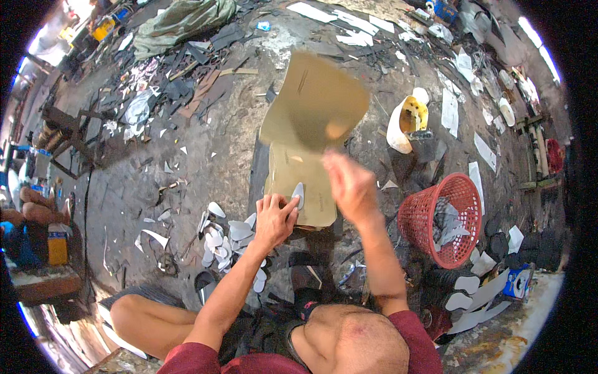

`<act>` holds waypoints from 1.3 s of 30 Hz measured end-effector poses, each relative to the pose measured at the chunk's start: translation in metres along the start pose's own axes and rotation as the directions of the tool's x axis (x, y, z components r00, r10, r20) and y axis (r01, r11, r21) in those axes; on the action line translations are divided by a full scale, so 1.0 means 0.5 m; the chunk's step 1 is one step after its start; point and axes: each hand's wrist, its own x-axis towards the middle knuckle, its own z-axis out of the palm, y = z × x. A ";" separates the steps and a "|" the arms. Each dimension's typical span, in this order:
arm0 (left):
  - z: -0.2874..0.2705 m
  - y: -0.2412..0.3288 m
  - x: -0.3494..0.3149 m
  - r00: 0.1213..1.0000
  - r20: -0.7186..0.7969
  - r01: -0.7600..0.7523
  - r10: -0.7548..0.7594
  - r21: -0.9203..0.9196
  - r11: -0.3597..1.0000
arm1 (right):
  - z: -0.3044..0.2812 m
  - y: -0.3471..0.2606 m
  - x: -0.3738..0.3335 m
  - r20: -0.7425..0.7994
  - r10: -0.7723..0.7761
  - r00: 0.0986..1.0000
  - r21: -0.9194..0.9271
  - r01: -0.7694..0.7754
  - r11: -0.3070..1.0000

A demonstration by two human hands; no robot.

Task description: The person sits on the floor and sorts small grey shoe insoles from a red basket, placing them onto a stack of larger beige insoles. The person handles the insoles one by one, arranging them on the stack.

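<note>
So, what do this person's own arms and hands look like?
Each grip is simply a bare, ungloved hand: left hand and right hand, the right one blurred. No cables run along the arms. The short sleeves are dark red.

This looks like an untidy workshop, judging by the grimy grey floor point(218, 165) strewn with dark sheet offcuts point(228, 37) and white strips point(312, 12), the heap of pale rounded cut-outs point(215, 242), and the red plastic lattice basket point(416, 218) holding grey scraps point(447, 225).
</note>
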 end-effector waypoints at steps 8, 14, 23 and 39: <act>0.008 -0.026 -0.014 0.995 0.056 0.084 -0.078 -0.116 0.990 | 0.127 -0.016 -0.187 0.136 -0.160 0.978 -0.022 0.164 0.986; 0.005 -0.017 -0.012 0.994 0.085 0.077 -0.071 -0.071 0.994 | 0.099 0.047 -0.128 0.230 0.018 0.973 -0.074 -0.001 0.997; 0.005 -0.013 -0.019 0.996 -0.087 0.004 -0.006 -0.021 1.000 | 0.134 0.006 -0.158 0.335 -0.008 0.942 -0.073 0.034 0.997; 0.041 0.049 -0.071 0.552 -0.281 0.466 -0.785 -0.677 0.570 | 0.108 0.005 -0.165 0.438 -0.004 0.899 -0.189 0.097 0.977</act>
